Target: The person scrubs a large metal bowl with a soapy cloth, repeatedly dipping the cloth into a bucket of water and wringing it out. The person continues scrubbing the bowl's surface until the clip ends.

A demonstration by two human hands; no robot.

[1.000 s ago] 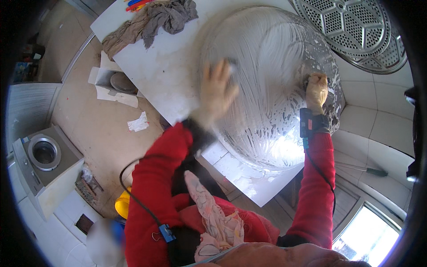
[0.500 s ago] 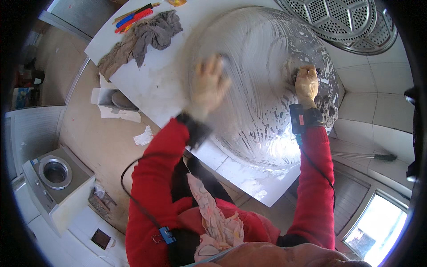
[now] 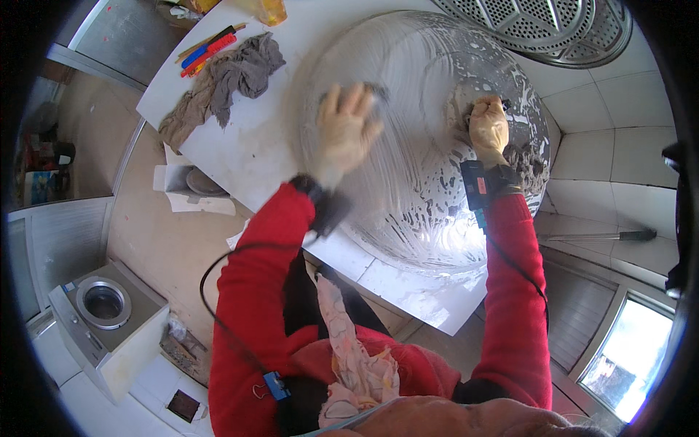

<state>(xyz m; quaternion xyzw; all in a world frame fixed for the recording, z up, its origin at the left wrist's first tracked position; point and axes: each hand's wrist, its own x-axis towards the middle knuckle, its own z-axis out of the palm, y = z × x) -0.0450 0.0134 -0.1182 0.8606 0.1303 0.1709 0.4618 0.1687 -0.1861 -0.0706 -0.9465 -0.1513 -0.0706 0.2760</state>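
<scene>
A large, round metal lid (image 3: 422, 197), streaked with white suds, covers much of the white table. On its left part lies my left hand (image 3: 344, 135), fingers spread and blurred by motion. A dark scouring pad (image 3: 378, 92) shows at the fingertips, partly hidden beneath the hand. Toward the lid's right side, my right hand (image 3: 488, 127) is closed in a fist around what looks like a dark handle (image 3: 506, 105); the fingers hide most of it. Dark straps and small boxes sit on both wrists.
On the white table (image 3: 273, 156) lie a crumpled grey-brown cloth (image 3: 247, 69) and several coloured brushes or sticks (image 3: 210, 54). Perforated metal plates (image 3: 531, 29) lean at the far right by a tiled wall (image 3: 579, 160). An open white box (image 3: 191, 182) stands left of the table.
The view has shifted a little, bringing more of the table's far end into sight. My left hand has shifted slightly over the lid, still blurred; my right hand keeps its grip.
</scene>
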